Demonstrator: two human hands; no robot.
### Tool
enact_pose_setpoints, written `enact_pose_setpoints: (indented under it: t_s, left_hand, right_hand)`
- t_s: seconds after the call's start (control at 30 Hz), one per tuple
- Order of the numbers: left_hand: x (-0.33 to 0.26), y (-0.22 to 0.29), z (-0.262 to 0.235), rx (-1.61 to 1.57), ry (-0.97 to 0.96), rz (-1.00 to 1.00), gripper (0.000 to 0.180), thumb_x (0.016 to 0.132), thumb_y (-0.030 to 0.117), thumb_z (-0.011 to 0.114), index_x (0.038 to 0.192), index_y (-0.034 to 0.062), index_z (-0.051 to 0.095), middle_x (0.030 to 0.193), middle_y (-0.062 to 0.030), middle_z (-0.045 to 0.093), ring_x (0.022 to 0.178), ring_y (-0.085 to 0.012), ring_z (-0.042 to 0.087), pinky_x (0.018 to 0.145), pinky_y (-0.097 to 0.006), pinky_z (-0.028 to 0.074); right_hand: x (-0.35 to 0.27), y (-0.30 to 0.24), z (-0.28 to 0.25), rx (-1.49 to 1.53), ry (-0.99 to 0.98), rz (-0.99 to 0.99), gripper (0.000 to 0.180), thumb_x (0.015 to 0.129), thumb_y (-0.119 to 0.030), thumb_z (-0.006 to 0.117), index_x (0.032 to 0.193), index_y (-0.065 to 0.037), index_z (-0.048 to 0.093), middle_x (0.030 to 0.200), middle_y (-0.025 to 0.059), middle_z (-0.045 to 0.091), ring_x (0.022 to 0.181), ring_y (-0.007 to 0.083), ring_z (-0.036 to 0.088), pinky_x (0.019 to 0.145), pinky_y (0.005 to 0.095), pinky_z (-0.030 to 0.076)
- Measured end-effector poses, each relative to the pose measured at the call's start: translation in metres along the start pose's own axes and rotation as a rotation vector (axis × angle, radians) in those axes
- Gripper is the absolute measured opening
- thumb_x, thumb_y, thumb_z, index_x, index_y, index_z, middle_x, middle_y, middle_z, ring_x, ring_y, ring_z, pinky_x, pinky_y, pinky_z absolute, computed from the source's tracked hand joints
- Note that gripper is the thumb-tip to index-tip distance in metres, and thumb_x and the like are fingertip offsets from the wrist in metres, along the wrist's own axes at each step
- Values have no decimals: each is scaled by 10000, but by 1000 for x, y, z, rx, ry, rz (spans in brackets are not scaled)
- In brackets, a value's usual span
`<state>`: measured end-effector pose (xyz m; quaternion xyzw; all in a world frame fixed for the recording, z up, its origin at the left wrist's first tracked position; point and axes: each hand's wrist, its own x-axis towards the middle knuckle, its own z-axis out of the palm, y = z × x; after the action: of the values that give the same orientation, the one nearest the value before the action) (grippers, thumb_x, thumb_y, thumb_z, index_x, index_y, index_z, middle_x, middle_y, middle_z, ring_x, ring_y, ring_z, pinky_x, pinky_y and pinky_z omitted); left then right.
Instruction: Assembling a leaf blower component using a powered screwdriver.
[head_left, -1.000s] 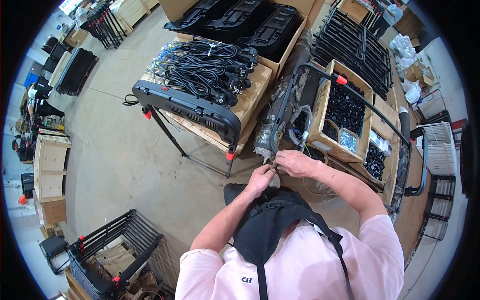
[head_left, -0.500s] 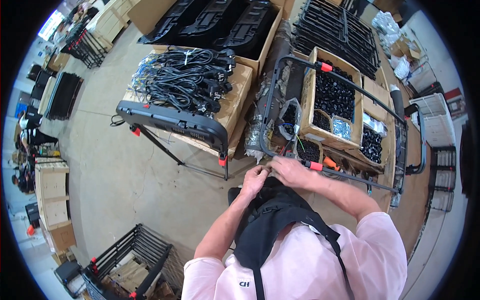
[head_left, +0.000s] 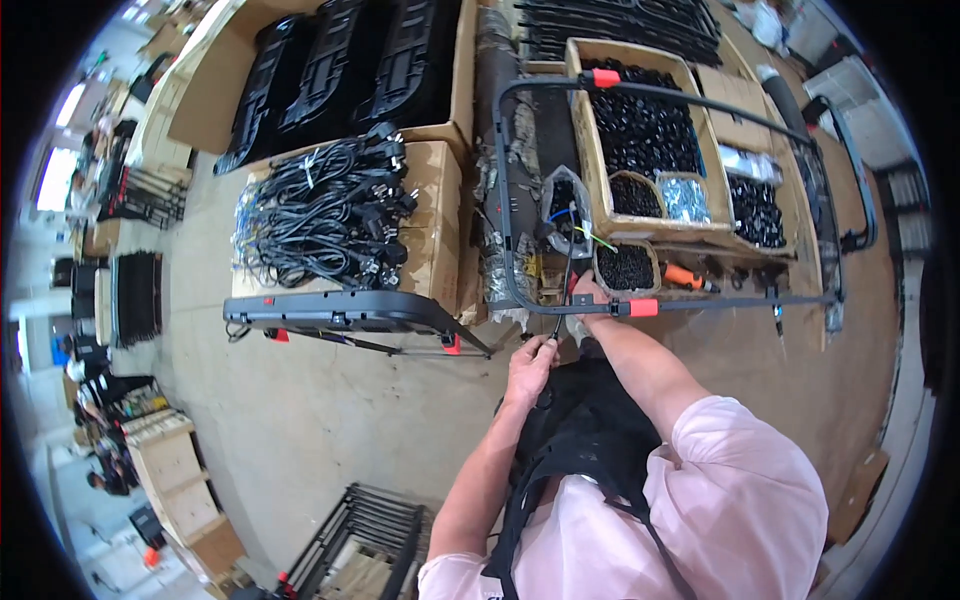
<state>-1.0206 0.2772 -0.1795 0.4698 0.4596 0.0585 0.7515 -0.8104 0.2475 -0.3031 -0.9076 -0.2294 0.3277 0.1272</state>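
My left hand (head_left: pixel 530 365) is closed on the lower end of a thin black cable (head_left: pixel 566 285). The cable runs up to a clear bag (head_left: pixel 562 205) inside the black tubular frame (head_left: pixel 503 190). My right hand (head_left: pixel 588 300) is a little higher, at the frame's lower bar. It is next to a red sleeve (head_left: pixel 642 308) and a small box of black parts (head_left: pixel 625 268). Its fingers are partly hidden, so its grip is unclear. I wear a pink shirt and a black apron.
A pile of black power cords (head_left: pixel 320 215) lies on a cardboard box at the left. A black panel with red clips (head_left: pixel 340 310) stands in front of that box. Boxes of black parts (head_left: pixel 640 125), an orange-handled tool (head_left: pixel 685 277) and black trays (head_left: pixel 340 70) lie beyond.
My hands were together at the frame's corner. They are apart: the right has gone up to the lower bar and the left has drawn back with the cable.
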Motion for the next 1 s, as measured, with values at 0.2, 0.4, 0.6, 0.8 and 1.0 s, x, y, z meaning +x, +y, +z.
enact_pose_setpoints:
  t_s: [0.2, 0.4, 0.6, 0.8, 1.0]
  left_hand:
    - [11, 23, 59, -47, -241, 17, 317, 1084, 245, 608, 1197, -38, 695, 886, -34, 674, 805, -124, 637, 783, -288, 542]
    - [14, -1, 18, -224, -131, 16, 312, 1090, 255, 608, 1204, -28, 675, 915, -57, 700, 817, -153, 677, 791, -313, 564]
    - [18, 15, 36, -213, -133, 33, 313, 1094, 271, 604, 1189, -20, 670, 942, -70, 721, 806, -173, 700, 761, -330, 567]
    - [15, 23, 41, -83, -75, 31, 288, 1100, 278, 589, 1155, 9, 680, 971, -67, 734, 826, -169, 715, 722, -295, 542]
    - [15, 25, 45, 33, -23, 73, 291, 1101, 273, 579, 1121, 6, 694, 953, -54, 728, 821, -137, 688, 702, -276, 515]
  right_hand:
    - [38, 154, 43, -26, 336, -12, 503, 896, -230, 648, 1280, 52, 487, 974, 298, 701, 859, 428, 709, 815, 533, 565]
    - [-135, 55, -32, 788, -506, 398, 454, 1007, -395, 586, 997, 49, 675, 970, 285, 728, 912, 434, 717, 813, 523, 543]
    - [-210, 28, -112, 132, -105, -110, 455, 1015, -356, 609, 1256, 31, 620, 1109, 319, 705, 1089, 477, 680, 924, 562, 528]
    - [-207, 26, -122, 101, -197, -195, 690, 986, -225, 602, 1572, 37, 348, 1333, 325, 621, 1210, 479, 637, 1033, 561, 509]
    - [-202, 33, -118, 176, -202, -254, 732, 948, -136, 583, 1597, 49, 300, 1392, 355, 557, 1283, 490, 587, 1079, 550, 484]
